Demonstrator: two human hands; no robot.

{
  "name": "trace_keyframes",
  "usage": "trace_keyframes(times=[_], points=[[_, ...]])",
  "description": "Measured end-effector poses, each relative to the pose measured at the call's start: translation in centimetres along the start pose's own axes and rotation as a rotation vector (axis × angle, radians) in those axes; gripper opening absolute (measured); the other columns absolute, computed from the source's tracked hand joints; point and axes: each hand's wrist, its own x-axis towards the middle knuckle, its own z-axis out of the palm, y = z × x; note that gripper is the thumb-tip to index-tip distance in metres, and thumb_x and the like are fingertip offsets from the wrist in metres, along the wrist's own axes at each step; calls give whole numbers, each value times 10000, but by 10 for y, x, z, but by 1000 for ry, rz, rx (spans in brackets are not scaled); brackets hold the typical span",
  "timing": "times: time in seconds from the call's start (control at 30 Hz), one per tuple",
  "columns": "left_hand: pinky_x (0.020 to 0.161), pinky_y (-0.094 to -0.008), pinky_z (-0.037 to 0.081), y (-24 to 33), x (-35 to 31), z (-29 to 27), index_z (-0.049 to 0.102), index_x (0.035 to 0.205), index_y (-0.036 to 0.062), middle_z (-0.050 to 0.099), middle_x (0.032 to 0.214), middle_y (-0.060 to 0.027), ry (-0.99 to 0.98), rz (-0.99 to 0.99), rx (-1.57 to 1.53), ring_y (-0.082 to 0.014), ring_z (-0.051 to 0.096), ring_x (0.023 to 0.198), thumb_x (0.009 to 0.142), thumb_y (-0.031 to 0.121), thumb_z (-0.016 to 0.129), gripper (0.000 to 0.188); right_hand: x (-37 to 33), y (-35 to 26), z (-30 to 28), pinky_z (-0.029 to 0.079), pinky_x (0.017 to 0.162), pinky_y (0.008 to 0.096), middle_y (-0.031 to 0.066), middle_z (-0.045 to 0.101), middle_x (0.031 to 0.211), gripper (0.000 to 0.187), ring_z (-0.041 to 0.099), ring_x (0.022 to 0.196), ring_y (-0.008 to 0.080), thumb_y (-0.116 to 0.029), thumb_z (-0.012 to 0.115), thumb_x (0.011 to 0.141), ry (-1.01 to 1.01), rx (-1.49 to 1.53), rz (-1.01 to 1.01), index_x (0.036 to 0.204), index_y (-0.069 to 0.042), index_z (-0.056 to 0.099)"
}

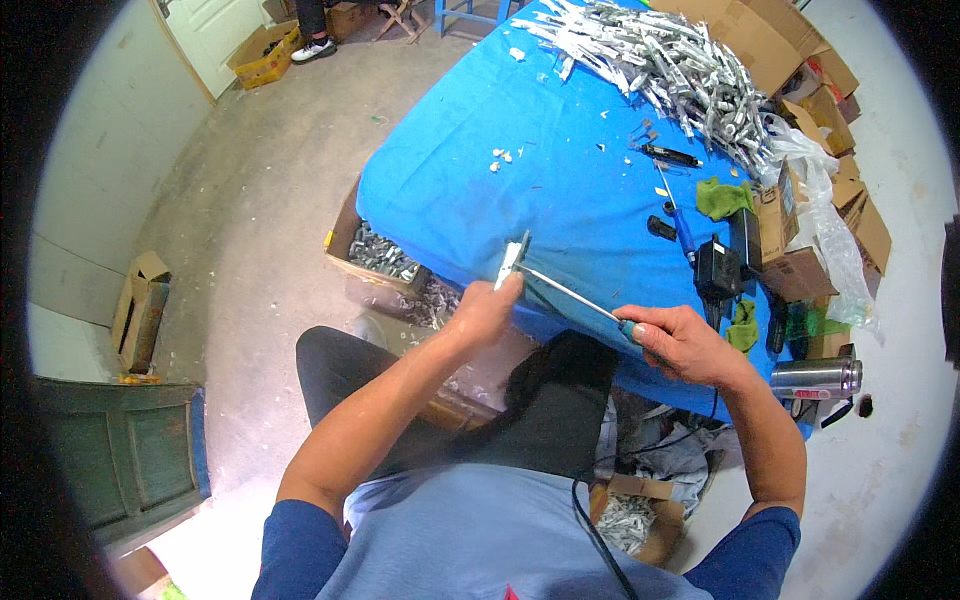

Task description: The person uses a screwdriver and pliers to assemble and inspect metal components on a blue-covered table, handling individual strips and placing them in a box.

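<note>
My left hand [484, 314] is closed on a small white and metallic piece [511, 260], held upright at the near edge of the blue-covered table [450, 150]. In my right hand [678, 342] is a screwdriver [572, 288], gripped by its dark green handle. Its long thin shaft points left, and the tip meets or lies very near the piece; I cannot tell which. A large heap of similar white and silver pieces [690, 75] covers the far right of the table.
Right of my hands lie a blue screwdriver [684, 235], a black adapter [716, 268], green cloths [724, 198] and a steel flask [815, 378]. Cardboard boxes [795, 270] line the right side. A carton of metal parts [345, 262] stands below the table's left edge. A black cable [590, 530] crosses my lap.
</note>
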Motion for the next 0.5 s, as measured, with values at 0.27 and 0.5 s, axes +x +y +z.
trace_keyframes(times=[0.27,0.5], points=[[385,-297,246,1,1,1,460,648,130,384,519,27,19,7,35,-106,325,406,937,493,529,469,-1,27,39,464,519,392,134,591,662,311,577,537,277,-247,575,934,352,-438,-388,1240,-200,604],[381,-282,223,-5,3,5,429,643,148,370,527,38,27,20,-44,-98,309,406,933,515,528,479,-17,9,62,471,459,445,134,564,636,369,587,527,341,-254,632,887,470,-893,-329,1250,-222,577]])
